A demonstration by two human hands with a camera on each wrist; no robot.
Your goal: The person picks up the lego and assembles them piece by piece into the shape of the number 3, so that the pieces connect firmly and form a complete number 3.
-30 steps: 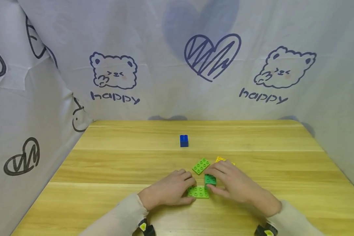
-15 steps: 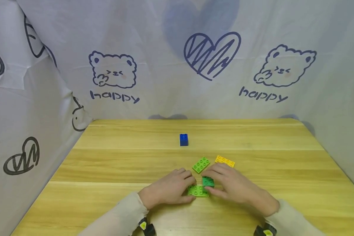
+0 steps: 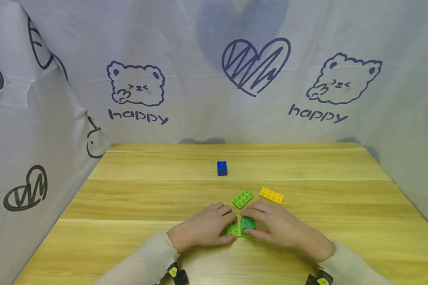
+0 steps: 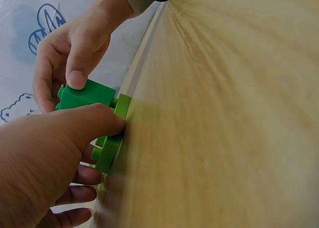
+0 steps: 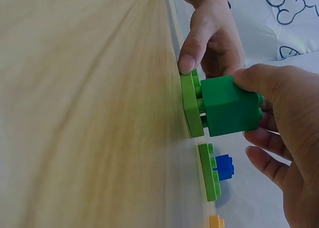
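Observation:
A light green flat building brick [image 3: 233, 229] lies on the table near the front, its long side across. My left hand [image 3: 207, 226] grips it at its left end, thumb on the near side. My right hand [image 3: 279, 225] pinches a taller green building brick [image 3: 248, 223] between thumb and fingers, over the right part of the flat one. In the right wrist view, the flat brick's studs [image 5: 200, 106] still show below the green brick [image 5: 230, 109], which sits slightly tilted against them. Whether they are pressed fully together, I cannot tell.
A second light green flat brick [image 3: 243, 198] lies just behind the hands, with a yellow flat brick [image 3: 271, 195] to its right. Farther back stands a blue brick [image 3: 222, 168]. White cloth with drawings [image 3: 199, 79] hangs behind the wooden table [image 3: 146, 198].
My right hand has moved left and slightly nearer, bringing the green brick from beside the flat brick's right end to over it. The yellow brick is now uncovered. My left hand has stayed put.

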